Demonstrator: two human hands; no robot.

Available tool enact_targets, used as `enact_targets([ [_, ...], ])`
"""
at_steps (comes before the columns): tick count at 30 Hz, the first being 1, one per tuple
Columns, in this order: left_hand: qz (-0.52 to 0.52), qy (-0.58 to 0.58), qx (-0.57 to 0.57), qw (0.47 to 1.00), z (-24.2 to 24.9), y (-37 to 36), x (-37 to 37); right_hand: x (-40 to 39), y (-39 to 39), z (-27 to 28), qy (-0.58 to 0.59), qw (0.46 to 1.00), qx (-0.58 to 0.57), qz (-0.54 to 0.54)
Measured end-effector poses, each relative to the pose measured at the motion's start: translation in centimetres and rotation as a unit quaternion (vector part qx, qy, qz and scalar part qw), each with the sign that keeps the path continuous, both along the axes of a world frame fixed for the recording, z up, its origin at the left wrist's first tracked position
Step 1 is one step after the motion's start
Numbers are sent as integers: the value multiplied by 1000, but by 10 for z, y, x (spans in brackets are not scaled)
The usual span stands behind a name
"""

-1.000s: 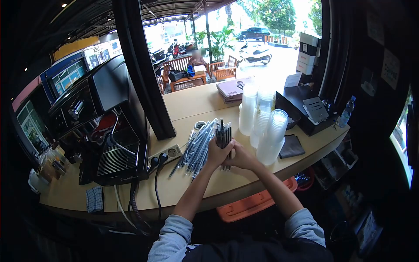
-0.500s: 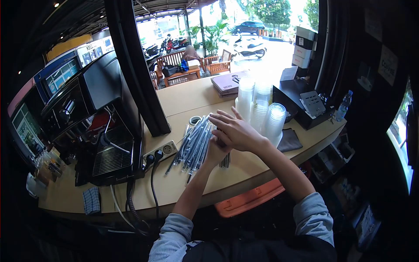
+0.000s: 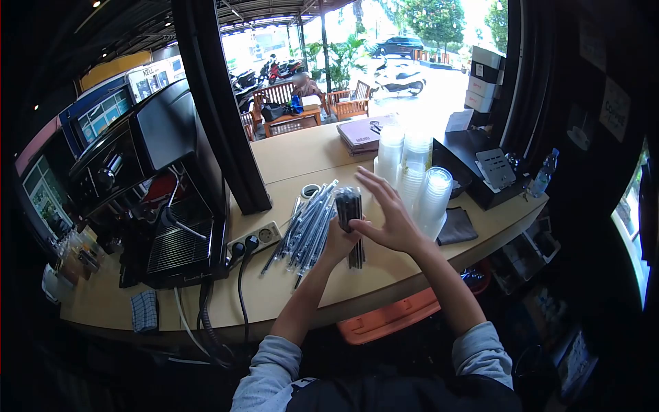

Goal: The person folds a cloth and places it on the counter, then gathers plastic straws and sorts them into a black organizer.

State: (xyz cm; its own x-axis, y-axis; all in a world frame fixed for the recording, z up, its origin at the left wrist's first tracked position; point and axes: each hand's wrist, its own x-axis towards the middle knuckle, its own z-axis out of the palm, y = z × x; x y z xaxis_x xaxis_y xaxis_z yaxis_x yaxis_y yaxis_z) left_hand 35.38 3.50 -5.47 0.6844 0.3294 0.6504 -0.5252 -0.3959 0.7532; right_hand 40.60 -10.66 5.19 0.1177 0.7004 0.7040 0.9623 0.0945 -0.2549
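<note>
A bundle of black straws (image 3: 349, 209) in clear wrappers stands upright over the counter, with my left hand (image 3: 338, 242) wrapped round it from the left. My right hand (image 3: 392, 218) is open beside the bundle, fingers stretched up and away, its thumb at the straws. A loose pile of wrapped straws (image 3: 307, 230) lies on the counter just left of my left hand. Behind the pile sits a roll of tape (image 3: 310, 191). Stacks of clear plastic cups (image 3: 434, 196) stand to the right of my right hand.
A coffee machine (image 3: 175, 206) and a power strip (image 3: 257, 237) with black plugs occupy the left side of the counter (image 3: 292, 161). Menus (image 3: 358, 135) lie at the back. On the right are a dark cloth (image 3: 457, 226), a black box (image 3: 473, 165) and a water bottle (image 3: 544, 173).
My right hand has lifted off the top of the bundle and moved right, its fingers opening upward. The straw tops now show above my left hand.
</note>
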Motion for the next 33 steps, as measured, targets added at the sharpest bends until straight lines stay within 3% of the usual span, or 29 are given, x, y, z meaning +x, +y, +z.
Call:
enact_targets([
  [1, 6, 51, -73, 996, 13, -5, -8, -3, -5, -3, 145, 987, 65, 35],
  [2, 13, 99, -146, 984, 26, -9, -14, 2, -5, -20, 179, 980, 76, 43],
  [3, 16, 96, -145, 985, 34, -12, -17, -1, -5, -35, 177, 980, 76, 46],
  [5, -34, 5, -284, 958, 45, -21, -20, -13, -7, -61, 242, 968, -36, 54],
  [6, -38, -3, -332, 942, 51, -27, -21, -19, -5, -68, 243, 968, -36, 56],
  [9, 6, 36, -271, 962, 63, -40, -27, -32, 3, -84, 347, 936, -53, 19],
  [11, -6, 67, -257, 964, 58, -33, -30, -30, 5, -92, 435, 894, -49, 97],
  [12, -75, 59, -282, 955, 55, -30, -33, -31, 2, -88, 435, 894, -48, 98],
  [14, -229, 41, -314, 920, 48, -26, -42, -36, -7, -80, 577, 790, -87, 188],
  [15, -229, 40, -313, 921, 46, -31, -46, -38, -10, -77, 576, 790, -86, 189],
  [17, -299, 37, -295, 907, 39, -42, -53, -43, -14, -75, 664, 702, -80, 245],
  [18, -286, 54, -252, 923, 37, -44, -57, -46, -15, -74, 685, 682, -85, 243],
  [19, -283, 55, -253, 924, 33, -43, -58, -48, -13, -79, 685, 680, -87, 245],
  [21, -193, 161, -272, 929, 28, -42, -60, -50, -10, -91, 658, 705, -50, 260],
  [23, -181, 145, -282, 931, 31, -47, -65, -53, -10, -98, 667, 695, -54, 264],
  [29, -145, 143, -287, 936, 30, -50, -73, -58, -26, -102, 607, 760, -82, 218],
  [31, -101, 149, -286, 941, 32, -52, -75, -49, -35, -102, 457, 845, -198, 195],
  [33, -91, 136, -292, 942, 30, -49, -77, -43, -48, -90, 432, 871, -184, 145],
])
